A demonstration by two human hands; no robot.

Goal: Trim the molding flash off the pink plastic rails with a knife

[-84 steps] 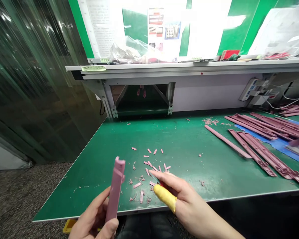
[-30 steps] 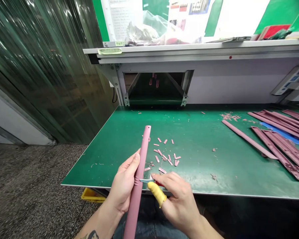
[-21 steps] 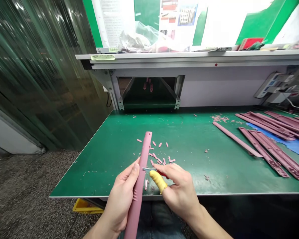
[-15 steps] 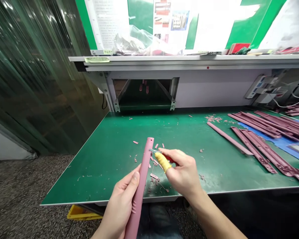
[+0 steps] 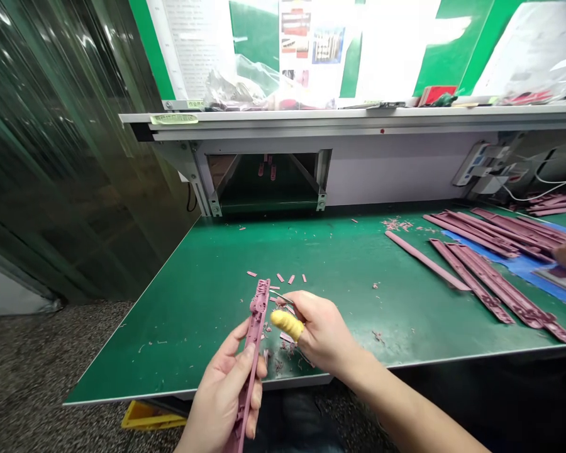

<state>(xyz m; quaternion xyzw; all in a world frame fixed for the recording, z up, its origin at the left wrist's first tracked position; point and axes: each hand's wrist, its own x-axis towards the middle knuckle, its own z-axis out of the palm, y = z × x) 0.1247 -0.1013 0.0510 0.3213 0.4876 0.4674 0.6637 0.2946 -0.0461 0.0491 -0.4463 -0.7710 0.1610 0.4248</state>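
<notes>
Left hand (image 5: 224,390) wraps a long, narrow, dusty-pink strip (image 5: 255,330), slanting over the worktop (image 5: 179,327)'s near edge, its ribbed, recessed face showing, a rounded bulge near the far end. Beside that end, the right hand (image 5: 327,330), thumb under a yellow cover (image 5: 287,324), grips a thin blade (image 5: 281,296).

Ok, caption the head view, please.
Left hand holds a pink strip at a green bench; right hand with a yellow thumb cover holds a blade near the strip's far end.
</notes>
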